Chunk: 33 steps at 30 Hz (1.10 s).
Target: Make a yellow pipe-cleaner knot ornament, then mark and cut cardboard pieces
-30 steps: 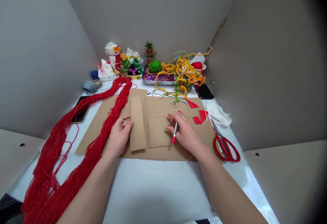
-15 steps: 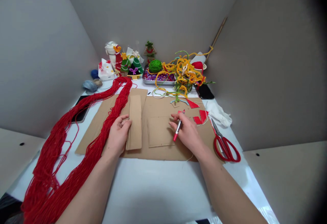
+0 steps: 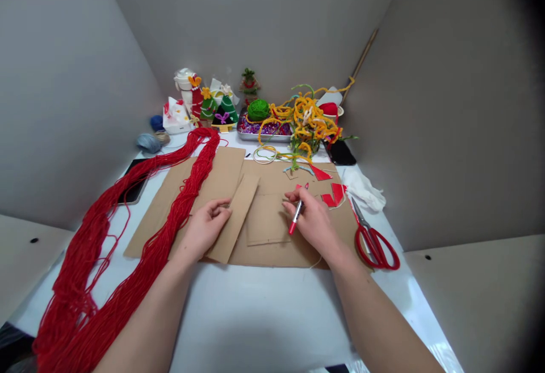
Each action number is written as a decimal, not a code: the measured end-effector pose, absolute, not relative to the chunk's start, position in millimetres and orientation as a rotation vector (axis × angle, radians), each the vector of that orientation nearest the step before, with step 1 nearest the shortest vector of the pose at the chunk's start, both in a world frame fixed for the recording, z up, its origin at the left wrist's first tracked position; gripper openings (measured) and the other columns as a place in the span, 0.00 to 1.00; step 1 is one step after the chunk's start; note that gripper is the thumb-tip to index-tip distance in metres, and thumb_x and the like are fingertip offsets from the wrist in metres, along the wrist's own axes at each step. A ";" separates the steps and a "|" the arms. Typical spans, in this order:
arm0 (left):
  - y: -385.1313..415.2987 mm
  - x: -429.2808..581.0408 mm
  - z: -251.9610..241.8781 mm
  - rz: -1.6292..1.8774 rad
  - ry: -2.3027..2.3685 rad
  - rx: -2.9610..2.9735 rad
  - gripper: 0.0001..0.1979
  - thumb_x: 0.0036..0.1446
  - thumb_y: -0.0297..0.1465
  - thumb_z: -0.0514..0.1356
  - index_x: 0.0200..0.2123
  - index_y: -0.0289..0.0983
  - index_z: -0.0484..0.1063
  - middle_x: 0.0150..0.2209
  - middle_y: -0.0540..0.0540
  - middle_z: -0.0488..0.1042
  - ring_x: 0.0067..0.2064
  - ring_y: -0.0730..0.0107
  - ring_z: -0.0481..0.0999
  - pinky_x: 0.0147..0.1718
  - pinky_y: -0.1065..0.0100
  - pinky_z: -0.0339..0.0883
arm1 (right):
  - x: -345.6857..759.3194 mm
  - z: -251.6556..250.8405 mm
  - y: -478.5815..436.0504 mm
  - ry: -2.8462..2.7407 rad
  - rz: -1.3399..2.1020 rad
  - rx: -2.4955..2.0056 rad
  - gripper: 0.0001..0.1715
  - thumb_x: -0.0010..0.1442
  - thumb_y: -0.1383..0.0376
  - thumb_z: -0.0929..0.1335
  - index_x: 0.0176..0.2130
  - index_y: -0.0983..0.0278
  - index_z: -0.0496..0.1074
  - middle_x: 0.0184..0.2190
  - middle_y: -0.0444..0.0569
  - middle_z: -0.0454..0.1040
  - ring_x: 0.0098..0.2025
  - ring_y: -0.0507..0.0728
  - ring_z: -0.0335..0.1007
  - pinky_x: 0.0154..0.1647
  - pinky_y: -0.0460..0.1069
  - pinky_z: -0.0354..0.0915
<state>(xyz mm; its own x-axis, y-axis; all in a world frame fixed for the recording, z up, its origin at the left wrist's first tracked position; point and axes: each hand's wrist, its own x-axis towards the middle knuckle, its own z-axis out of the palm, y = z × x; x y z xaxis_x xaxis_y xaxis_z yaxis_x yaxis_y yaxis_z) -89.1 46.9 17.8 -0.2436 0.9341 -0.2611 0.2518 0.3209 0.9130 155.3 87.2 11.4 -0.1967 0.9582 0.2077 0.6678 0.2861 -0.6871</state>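
My left hand (image 3: 209,224) is closed on the left edge of a narrow cardboard strip (image 3: 238,218), which slants with its top toward the right. Under it lies a large cardboard sheet (image 3: 313,252). A square cardboard piece (image 3: 269,221), with faint lines along its edges, rests on that sheet just right of the strip. Over the square's right side, my right hand (image 3: 309,214) holds a marker (image 3: 296,216) with a white barrel and red end, the red end pointing down toward me. A skein of red yarn (image 3: 170,231) runs beneath my left forearm.
Red-handled scissors (image 3: 377,247) lie at the right, near a crumpled white tissue (image 3: 365,189) and red cut pieces (image 3: 335,196). Behind are tangled yellow yarn (image 3: 313,120), a metal tray (image 3: 266,138) of beads with a green yarn ball (image 3: 258,110), and small decorated trees (image 3: 208,104).
The cardboard strip has turned from nearly upright to a slant, its top shifting right toward the square. My left hand moved slightly right with it; my right hand stayed almost still.
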 end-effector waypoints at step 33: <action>43.2 -100.8 26.4 0.877 1.816 1.421 0.21 0.47 0.40 0.61 0.45 0.39 0.76 0.26 0.50 0.75 0.29 0.66 0.71 0.30 0.69 0.61 | 146.8 10.5 82.3 -2.258 0.606 -1.250 0.14 0.57 0.65 0.68 0.44 0.59 0.65 0.37 0.48 0.72 0.41 0.58 0.68 0.42 0.52 0.61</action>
<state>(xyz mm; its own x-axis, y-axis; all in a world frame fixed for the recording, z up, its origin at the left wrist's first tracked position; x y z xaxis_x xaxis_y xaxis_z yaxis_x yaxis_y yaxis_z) -100.8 43.2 26.4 -0.1900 0.9772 -0.0949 0.5330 0.1839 0.8259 146.8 82.3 10.5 -0.4634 0.8636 0.1988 0.6481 0.4833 -0.5885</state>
